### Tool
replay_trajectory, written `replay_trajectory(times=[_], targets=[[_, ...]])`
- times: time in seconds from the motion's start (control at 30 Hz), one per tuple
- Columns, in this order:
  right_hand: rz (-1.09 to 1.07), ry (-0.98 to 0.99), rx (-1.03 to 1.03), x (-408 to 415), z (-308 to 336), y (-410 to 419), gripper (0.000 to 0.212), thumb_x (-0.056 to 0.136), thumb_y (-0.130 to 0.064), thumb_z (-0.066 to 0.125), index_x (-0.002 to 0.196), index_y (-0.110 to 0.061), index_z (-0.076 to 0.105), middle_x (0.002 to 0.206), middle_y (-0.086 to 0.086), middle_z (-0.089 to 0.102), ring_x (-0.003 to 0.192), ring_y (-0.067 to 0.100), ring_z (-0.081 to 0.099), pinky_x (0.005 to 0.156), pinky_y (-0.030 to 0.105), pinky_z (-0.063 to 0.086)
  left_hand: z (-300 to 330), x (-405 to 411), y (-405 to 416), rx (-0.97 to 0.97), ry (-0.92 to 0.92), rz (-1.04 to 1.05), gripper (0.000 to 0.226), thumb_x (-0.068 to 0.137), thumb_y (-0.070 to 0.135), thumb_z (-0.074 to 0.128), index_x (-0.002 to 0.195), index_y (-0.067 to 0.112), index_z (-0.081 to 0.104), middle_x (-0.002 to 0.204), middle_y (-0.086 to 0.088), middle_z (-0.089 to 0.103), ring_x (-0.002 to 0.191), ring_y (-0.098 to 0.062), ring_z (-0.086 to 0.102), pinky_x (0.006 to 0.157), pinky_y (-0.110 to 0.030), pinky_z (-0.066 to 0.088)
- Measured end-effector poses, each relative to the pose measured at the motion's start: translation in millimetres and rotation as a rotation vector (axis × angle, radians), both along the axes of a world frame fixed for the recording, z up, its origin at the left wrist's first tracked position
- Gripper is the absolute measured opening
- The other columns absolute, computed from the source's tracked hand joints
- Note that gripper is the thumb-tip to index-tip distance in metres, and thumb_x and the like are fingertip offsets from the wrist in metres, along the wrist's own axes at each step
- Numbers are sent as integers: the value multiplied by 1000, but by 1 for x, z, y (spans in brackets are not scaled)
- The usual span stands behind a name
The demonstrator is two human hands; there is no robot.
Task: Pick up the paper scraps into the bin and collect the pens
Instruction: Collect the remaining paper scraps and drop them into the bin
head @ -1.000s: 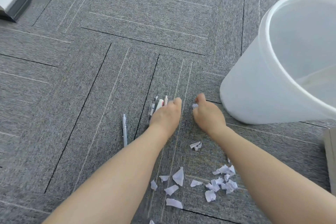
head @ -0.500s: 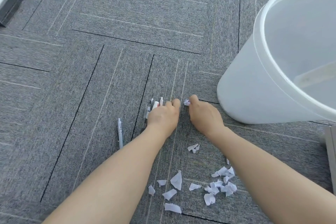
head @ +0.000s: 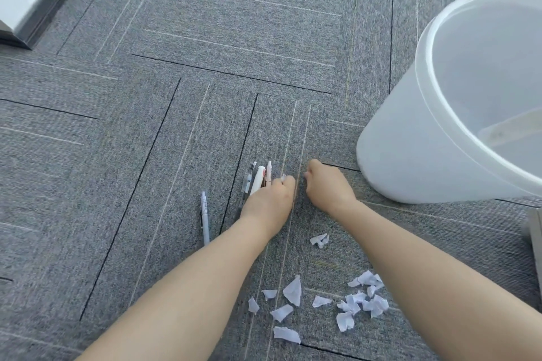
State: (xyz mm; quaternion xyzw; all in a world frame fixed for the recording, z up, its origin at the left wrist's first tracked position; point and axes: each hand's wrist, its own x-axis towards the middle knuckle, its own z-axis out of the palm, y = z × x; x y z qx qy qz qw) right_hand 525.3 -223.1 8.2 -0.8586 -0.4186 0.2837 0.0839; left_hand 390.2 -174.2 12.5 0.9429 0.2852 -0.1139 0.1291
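Both my hands rest knuckles-up on the grey carpet, a small gap between them. My left hand (head: 269, 199) is curled, with a small white paper scrap (head: 283, 177) at its fingertips; it lies over the near ends of a bunch of pens (head: 258, 177). My right hand (head: 328, 187) is closed, and nothing shows in it. One more pen (head: 204, 217) lies alone to the left. The white plastic bin (head: 410, 155) stands just right of my right hand. Several torn scraps (head: 363, 299) lie between my forearms, and a small one (head: 319, 240) lies nearer my hands.
A white wall with dark skirting (head: 44, 9) runs along the top left. The edge of a grey object (head: 536, 243) shows at the right, below the bin. Open carpet stretches ahead and to the left.
The small scrap pinched at my right hand's fingertips now sits at my left hand's fingertips. The hands first closed together, then drew slightly apart. The camera shifted a little.
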Motion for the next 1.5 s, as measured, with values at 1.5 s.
replay_trajectory(times=[1.5], targets=[[220, 5, -4, -35, 17, 29, 26, 94, -24, 58, 118, -15, 52, 116, 3, 50, 98, 22, 56, 84, 41, 54, 3, -44, 64, -235, -185, 670, 27, 96, 28, 47, 122, 29, 50, 118, 5, 51, 84, -15, 57, 73, -36, 53]])
